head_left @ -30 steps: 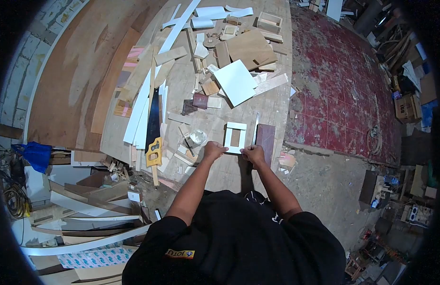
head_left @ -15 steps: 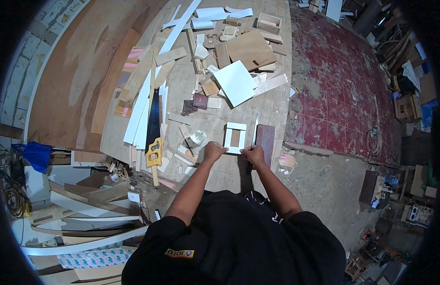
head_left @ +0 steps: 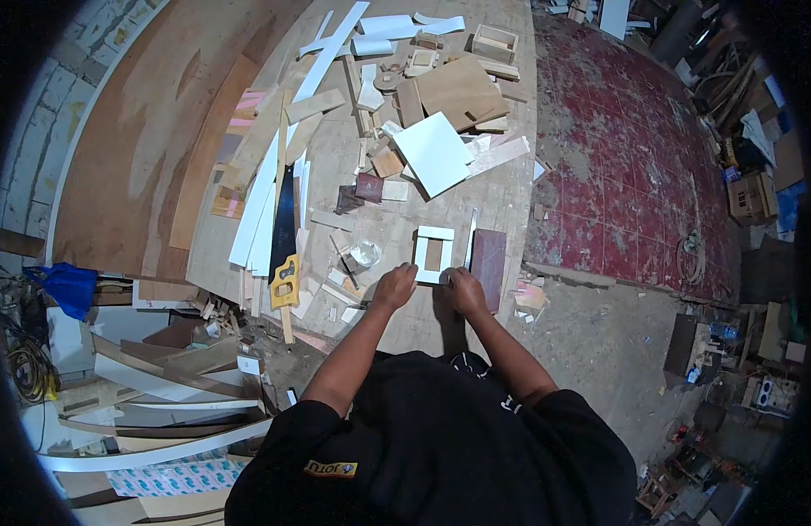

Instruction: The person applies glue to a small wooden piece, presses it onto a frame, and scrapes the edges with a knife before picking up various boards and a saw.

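A small white rectangular frame [head_left: 420,250] lies on the wooden workbench [head_left: 414,329], with bare wood showing through its opening. My left hand [head_left: 396,287] is closed at its lower left corner, the fingers pressed against the edge. At the lower right corner my right hand [head_left: 463,291] pinches the frame; its fingertips are partly hidden. Just right of that hand lie a dark reddish-brown block [head_left: 488,263] and a thin metal ruler [head_left: 472,230]. A clear container [head_left: 366,253] and a thin dark tool [head_left: 345,263] sit left of the frame.
A handsaw with a yellow handle [head_left: 285,282] lies at the bench's left side. Farther back are a white square panel [head_left: 432,154], a brown board [head_left: 462,92], white strips [head_left: 331,51] and a small open wooden box [head_left: 495,42]. Offcuts [head_left: 173,364] are piled at lower left.
My left hand has shifted slightly up along the frame's left side. My right hand has moved a little left and closer in on the lower right corner. The frame has barely moved.
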`<state>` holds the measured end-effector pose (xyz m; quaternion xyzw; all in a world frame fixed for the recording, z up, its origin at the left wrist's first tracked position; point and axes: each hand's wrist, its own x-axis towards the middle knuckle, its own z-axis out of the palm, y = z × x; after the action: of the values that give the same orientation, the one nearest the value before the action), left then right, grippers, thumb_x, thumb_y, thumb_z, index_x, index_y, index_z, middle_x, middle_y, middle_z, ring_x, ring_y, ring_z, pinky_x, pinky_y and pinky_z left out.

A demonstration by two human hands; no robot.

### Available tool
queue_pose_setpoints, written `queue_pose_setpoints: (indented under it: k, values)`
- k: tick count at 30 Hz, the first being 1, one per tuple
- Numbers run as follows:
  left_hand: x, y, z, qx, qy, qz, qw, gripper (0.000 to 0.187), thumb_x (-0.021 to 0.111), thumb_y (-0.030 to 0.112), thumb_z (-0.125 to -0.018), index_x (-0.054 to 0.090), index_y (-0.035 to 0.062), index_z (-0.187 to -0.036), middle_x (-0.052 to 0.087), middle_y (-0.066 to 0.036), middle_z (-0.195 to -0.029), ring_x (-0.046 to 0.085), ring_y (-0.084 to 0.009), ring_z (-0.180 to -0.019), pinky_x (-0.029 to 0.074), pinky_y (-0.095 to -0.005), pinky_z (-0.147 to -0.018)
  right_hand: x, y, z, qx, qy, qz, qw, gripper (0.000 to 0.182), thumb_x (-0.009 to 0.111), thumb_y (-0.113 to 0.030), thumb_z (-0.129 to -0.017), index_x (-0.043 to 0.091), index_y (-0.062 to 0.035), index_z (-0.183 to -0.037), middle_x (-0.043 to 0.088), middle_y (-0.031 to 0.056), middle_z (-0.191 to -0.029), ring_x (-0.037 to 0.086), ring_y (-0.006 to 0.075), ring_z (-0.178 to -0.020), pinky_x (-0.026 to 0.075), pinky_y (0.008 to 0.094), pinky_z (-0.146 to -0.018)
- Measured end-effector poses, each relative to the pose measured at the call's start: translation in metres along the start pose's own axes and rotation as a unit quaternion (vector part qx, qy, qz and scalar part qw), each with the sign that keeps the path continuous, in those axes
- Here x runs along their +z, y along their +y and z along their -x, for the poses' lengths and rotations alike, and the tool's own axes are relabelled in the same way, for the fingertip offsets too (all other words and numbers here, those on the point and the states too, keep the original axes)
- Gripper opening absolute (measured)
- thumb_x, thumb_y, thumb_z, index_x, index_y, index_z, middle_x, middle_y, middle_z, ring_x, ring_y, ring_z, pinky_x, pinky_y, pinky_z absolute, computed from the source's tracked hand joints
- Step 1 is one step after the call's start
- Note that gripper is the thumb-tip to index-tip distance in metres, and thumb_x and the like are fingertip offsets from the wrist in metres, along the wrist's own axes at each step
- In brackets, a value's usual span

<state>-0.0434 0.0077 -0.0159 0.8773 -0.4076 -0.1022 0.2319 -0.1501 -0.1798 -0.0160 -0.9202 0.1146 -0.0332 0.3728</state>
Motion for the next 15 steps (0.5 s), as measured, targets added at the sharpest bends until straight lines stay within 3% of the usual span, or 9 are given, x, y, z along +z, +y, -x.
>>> queue_pose_setpoints:
  k: [8,10,15]
  values:
    - [0.016,-0.009,-0.001,0.015,-0.019,-0.065,0.998,0.015,0.060,0.011,-0.082,0.053,0.0018,-0.092,0.060,-0.017,-0.087,0.064,-0.0356,-0.079,0.055,-0.0450,-0.067,0.001,0.002,-0.005,-0.028,-0.027,0.067,0.997,0.031,0.065,-0.009,-0.075,0.063,-0.0026,-0.105,0.061,0.0196,-0.095,0.062,0.0387,-0.086,0.052,0.0464,-0.076]
    - [0.016,-0.010,-0.001,0.009,-0.026,-0.062,0.998,0.027,0.066,0.014,-0.079,0.054,0.0023,-0.099,0.059,-0.016,-0.091,0.063,-0.0351,-0.084,0.053,-0.0446,-0.071,0.000,0.000,-0.006,-0.028,-0.026,0.064,0.997,0.030,0.065,-0.009,-0.075,0.062,-0.0019,-0.104,0.061,0.0196,-0.095,0.062,0.0387,-0.086,0.052,0.0467,-0.076]
    - [0.014,-0.006,0.000,0.003,-0.026,-0.068,0.997,0.026,0.066,0.014,-0.078,0.054,0.0026,-0.098,0.059,-0.016,-0.090,0.063,-0.0350,-0.083,0.054,-0.0446,-0.070,-0.001,0.001,-0.004,-0.045,-0.018,0.060,0.997,0.031,0.066,-0.008,-0.074,0.062,-0.0010,-0.103,0.061,0.0197,-0.093,0.062,0.0390,-0.085,0.052,0.0465,-0.074]
